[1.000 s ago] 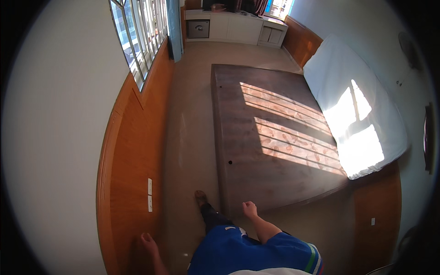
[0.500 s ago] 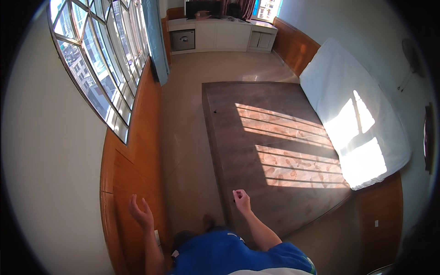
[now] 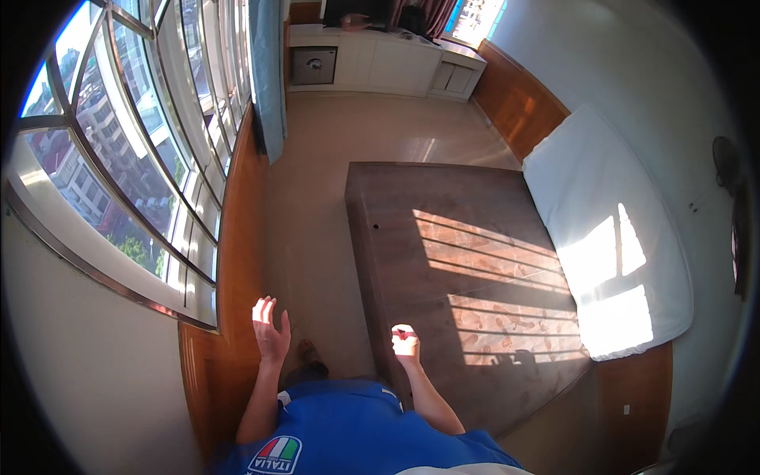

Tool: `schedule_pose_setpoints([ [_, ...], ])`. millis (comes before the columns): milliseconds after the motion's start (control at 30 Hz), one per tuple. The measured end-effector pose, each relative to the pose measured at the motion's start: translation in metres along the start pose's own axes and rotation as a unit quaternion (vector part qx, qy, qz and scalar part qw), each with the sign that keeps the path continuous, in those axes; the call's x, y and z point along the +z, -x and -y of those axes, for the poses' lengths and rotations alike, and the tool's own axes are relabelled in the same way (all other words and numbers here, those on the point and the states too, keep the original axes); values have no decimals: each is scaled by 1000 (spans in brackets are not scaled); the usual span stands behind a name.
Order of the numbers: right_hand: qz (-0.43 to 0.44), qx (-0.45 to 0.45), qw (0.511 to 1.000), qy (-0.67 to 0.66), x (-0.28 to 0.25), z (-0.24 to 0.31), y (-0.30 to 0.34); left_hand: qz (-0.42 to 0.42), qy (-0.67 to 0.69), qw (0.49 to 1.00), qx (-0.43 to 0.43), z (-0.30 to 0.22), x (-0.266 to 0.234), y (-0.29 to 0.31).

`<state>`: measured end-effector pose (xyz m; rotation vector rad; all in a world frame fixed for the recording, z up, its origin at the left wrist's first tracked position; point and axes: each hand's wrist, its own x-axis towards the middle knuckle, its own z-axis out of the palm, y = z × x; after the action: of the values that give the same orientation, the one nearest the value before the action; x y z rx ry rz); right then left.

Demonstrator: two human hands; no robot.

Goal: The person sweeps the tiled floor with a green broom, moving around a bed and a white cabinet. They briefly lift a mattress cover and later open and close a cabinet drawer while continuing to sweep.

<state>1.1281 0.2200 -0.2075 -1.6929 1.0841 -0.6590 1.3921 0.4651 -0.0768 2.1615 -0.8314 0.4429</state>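
My left hand (image 3: 271, 331) is raised with its fingers stretched out and the thumb apart, near the wood-panelled wall under the window; nothing shows in it. My right hand (image 3: 406, 346) is held up in front of the near left edge of a low, dark brown wooden bed base (image 3: 443, 317). Its fingers are curled closed, with a small dark spot between them that I cannot make out. Neither hand touches the base. Dusty prints show on the base's top where barred sunlight falls. Against the right wall, a white mattress (image 3: 554, 174) leans on its edge.
A barred window (image 3: 134, 158) with a blue curtain (image 3: 271, 95) lines the left wall. White cabinets (image 3: 388, 67) holding a small safe (image 3: 313, 66) stand at the far end. A tiled floor strip (image 3: 317, 237) runs between panelling and base. A fan (image 3: 724, 162) is at the right.
My view has shifted, showing more of the window. The left hand has come up and toward the middle. The right hand stays closed, now in sunlight, and slightly left of where it was.
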Motion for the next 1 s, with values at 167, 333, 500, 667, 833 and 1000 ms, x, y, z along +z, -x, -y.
schedule_pose_setpoints([
  [167, -48, 109, 993, -5, 30, 33, -43, 1, -2, 1000, 4, 34, 47, -142],
  [333, 26, 209, 977, -43, 54, 28, -79, -18, -58, 998, -30, 64, 79, -246],
  [500, 43, 316, 948, -17, 65, -9, -147, -69, -18, 991, -116, 113, 128, -329],
  [667, 65, 283, 952, 95, 86, -5, -248, -68, 2, 966, -249, 132, 153, -423],
  [833, 109, 314, 943, -4, 122, 25, -403, -197, -89, 943, -253, 169, 183, -500],
  [1000, 137, 200, 970, 12, 163, 76, -559, -184, 39, 949, -255, 183, 239, -541],
])
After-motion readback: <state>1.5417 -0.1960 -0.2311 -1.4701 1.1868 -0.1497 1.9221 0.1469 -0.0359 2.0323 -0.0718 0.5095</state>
